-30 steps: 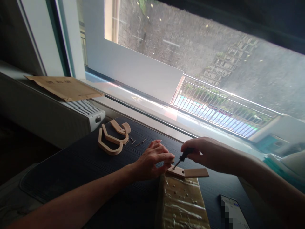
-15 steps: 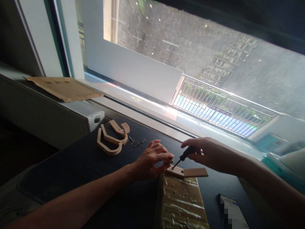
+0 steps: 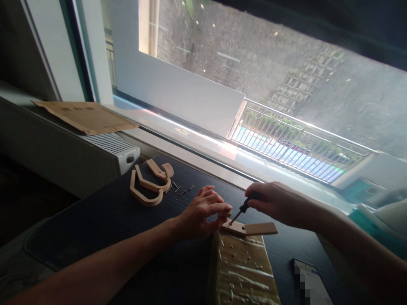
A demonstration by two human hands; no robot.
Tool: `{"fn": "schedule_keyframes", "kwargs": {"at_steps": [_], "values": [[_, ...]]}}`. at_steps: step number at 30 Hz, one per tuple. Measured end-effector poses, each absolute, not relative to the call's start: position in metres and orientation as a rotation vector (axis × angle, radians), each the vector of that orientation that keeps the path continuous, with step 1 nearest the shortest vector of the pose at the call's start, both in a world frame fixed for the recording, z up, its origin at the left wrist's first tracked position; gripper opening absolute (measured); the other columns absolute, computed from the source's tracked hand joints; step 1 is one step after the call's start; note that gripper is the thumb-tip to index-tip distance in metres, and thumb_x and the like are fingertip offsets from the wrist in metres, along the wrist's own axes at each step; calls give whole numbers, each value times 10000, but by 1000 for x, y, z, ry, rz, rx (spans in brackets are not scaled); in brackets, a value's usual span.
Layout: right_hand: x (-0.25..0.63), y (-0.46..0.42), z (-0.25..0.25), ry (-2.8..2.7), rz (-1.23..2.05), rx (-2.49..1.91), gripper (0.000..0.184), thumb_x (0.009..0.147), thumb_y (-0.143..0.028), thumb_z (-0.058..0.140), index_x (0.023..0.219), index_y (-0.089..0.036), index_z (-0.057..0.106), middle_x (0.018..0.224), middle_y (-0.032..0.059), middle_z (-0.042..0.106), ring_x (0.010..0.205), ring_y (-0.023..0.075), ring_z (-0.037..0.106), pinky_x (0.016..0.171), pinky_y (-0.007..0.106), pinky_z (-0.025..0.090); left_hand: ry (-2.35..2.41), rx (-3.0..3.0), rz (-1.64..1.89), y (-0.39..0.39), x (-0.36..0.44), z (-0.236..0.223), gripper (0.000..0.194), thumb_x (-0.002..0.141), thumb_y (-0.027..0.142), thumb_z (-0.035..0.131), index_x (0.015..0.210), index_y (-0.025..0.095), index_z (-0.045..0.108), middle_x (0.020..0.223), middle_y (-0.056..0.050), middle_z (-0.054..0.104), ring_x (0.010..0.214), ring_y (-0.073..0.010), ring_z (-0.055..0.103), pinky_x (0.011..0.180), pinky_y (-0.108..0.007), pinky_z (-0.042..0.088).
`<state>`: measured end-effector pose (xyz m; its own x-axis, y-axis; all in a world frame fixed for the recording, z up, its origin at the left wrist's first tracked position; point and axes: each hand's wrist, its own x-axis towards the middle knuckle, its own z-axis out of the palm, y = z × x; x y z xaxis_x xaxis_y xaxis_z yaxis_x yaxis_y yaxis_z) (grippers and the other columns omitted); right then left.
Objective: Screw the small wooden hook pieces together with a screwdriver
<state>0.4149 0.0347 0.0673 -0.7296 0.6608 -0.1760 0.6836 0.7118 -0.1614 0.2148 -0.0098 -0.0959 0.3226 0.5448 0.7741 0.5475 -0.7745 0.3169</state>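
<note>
My right hand [image 3: 267,199] is closed around the dark handle of a screwdriver [image 3: 244,207]. The screwdriver slants down to the left, its tip at a brass-coloured screw [image 3: 230,223] in a pale wooden hook [image 3: 260,229]. Two holes show in the hook, the second one dark. With thumb and fingers, my left hand [image 3: 206,214] pinches the hook's curled end, which it partly covers. Beneath the hook lies a block wrapped in clear tape [image 3: 244,271], its top marked with several small holes.
Several more wooden hooks [image 3: 146,201] lie on the dark table [image 3: 104,228], with loose screws [image 3: 187,190] beside them. A phone [image 3: 311,281] rests at the right. Behind are the window sill and a radiator [image 3: 111,146] bearing a brown paper envelope [image 3: 85,117].
My right hand's fingers have closed more fully around the screwdriver handle and turned slightly. My left hand and the hook stay in place.
</note>
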Motion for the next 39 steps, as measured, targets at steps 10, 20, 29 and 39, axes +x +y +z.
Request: {"fn": "schedule_keyframes", "kwargs": {"at_steps": [10, 20, 29, 39], "values": [[416, 34, 70, 2856, -386, 1022, 221, 870, -284, 471, 1001, -298, 649, 863, -22, 683, 689, 137, 599, 604, 254, 437, -1057, -2549, -1491, -9, 216, -96, 243, 848, 225, 564, 1089, 209, 590, 902, -12, 630, 871, -145, 582, 1071, -425, 244], [416, 33, 69, 2875, -331, 1092, 286, 856, -401, 511, 1103, -313, 627, 787, -21, 688, 617, 139, 589, 546, 261, 424, -1049, -2562, -1495, -10, 215, -97, 252, 853, 233, 567, 1103, 212, 581, 914, -16, 625, 884, -148, 575, 1069, -428, 243], [415, 37, 64, 2918, -374, 1050, 235, 872, -323, 473, 1009, -299, 663, 897, -10, 706, 724, 166, 629, 631, 284, 458, -1063, -2561, -1480, -9, 216, -96, 242, 854, 222, 560, 1094, 205, 588, 905, -15, 627, 879, -146, 578, 1074, -426, 235], [416, 31, 69, 2860, -333, 1121, 293, 852, -440, 513, 1088, -314, 633, 783, -17, 685, 621, 146, 589, 539, 259, 425, -1049, -2561, -1513, -11, 215, -97, 246, 845, 216, 572, 1090, 208, 587, 907, -12, 624, 876, -145, 577, 1068, -429, 244]]}}
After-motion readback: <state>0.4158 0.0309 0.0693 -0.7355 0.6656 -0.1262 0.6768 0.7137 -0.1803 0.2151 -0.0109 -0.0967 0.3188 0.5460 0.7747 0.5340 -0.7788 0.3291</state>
